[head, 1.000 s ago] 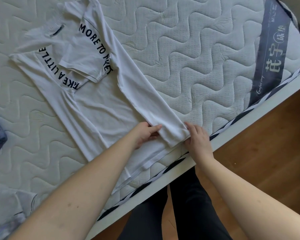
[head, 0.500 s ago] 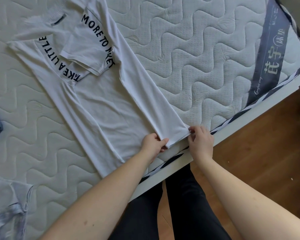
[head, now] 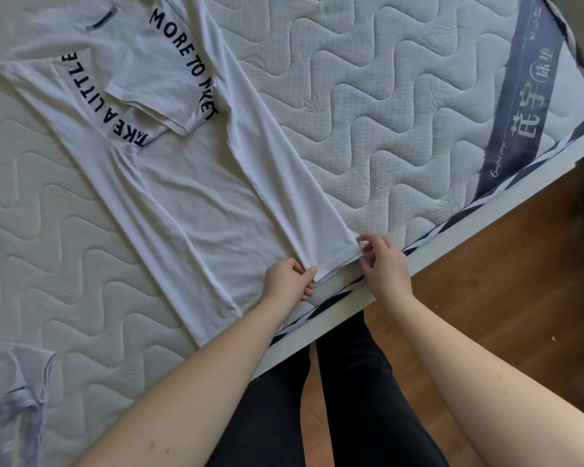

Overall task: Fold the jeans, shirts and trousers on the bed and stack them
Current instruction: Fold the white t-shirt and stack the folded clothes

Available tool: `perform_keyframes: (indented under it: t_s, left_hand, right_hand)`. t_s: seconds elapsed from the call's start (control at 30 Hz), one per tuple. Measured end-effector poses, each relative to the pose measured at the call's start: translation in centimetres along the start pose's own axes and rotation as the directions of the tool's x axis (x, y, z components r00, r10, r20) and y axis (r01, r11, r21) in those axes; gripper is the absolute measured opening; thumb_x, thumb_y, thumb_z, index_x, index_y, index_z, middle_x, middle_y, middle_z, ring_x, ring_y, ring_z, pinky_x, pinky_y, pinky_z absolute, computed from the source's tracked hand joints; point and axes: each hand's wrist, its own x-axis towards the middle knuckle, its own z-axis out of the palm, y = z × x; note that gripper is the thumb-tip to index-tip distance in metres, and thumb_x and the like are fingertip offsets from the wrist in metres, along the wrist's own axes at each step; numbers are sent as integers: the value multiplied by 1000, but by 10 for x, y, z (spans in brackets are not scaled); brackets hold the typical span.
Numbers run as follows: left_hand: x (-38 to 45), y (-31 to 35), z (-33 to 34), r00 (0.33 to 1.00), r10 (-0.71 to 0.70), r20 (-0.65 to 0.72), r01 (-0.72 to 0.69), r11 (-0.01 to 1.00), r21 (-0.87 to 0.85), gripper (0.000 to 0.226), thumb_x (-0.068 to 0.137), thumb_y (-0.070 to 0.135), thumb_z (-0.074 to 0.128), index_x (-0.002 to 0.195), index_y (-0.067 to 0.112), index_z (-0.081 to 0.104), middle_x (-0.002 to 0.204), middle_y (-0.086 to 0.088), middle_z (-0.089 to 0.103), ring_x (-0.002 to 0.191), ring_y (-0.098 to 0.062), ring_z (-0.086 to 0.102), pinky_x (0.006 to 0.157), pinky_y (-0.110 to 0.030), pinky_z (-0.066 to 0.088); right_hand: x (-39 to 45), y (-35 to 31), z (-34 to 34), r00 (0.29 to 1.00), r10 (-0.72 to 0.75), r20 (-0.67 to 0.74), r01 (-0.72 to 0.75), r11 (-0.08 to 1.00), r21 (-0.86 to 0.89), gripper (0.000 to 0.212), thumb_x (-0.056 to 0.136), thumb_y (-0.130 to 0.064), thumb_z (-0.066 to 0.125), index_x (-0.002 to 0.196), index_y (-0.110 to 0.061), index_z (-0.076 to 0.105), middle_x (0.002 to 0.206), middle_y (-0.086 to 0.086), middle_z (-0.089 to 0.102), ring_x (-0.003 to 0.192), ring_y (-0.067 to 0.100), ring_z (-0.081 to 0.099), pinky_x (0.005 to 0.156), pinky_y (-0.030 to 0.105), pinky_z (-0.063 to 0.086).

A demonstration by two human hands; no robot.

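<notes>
Your left hand and right hand each pinch the white shirt's hem; its folded strip spans between them. The mattress lies beneath.

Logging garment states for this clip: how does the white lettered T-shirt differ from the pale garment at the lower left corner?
The white T-shirt lies spread flat with both sides folded in; the pale garment lies crumpled. The T-shirt bears black lettering, while the pale garment shows grey-blue blotches. The left hand and right hand pinch the T-shirt's hem; nothing touches the pale garment, which is partly out of frame. Both rest on the quilted mattress.
</notes>
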Motion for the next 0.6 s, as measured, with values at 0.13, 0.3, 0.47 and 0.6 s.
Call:
perform_keyframes:
  t_s: [0.13, 0.3, 0.47, 0.6]
  left_hand:
    - [2, 12, -17, 998, 28, -57, -15, 973, 229, 37, 88, 41, 66, 66, 16, 53, 47, 2, 63, 38, -8, 57, 35, -17, 38]
    - [33, 57, -69, 967, 175, -186, -155, 981, 120, 27, 95, 32, 58, 73, 17, 57, 59, 1, 65, 45, -6, 58, 47, -21, 44]
    - [71, 109, -114, 935, 219, -278, -235, 972, -25, 11, 98, 18, 55, 93, 9, 59, 84, -10, 66, 61, -12, 60, 56, -19, 50]
    - [89, 139, -141, 892, 166, -421, -234, 966, -114, 16, 97, 26, 57, 103, 11, 58, 92, -8, 68, 61, -9, 63, 64, -24, 56]
  right_hand:
    - [1, -5, -5, 995, 71, 76, -72, 997, 2, 46, 85, 0, 56, 126, -20, 58, 119, 1, 54, 110, 21, 54, 100, 42, 40]
    - [6, -25, -5, 995, 87, -56, -86, 996, 30, 47, 82, 4, 51, 125, -15, 56, 123, 1, 53, 117, 22, 49, 105, 39, 34]
    - [48, -86, 12, 995, -94, -22, 94, 996, 6, 47, 87, -2, 49, 131, -15, 56, 129, 5, 54, 120, 22, 44, 103, 29, 30]
    - [82, -139, 26, 958, -281, 65, 283, 959, -21, 52, 86, -2, 52, 138, -10, 53, 135, 9, 54, 123, 30, 47, 107, 37, 32]
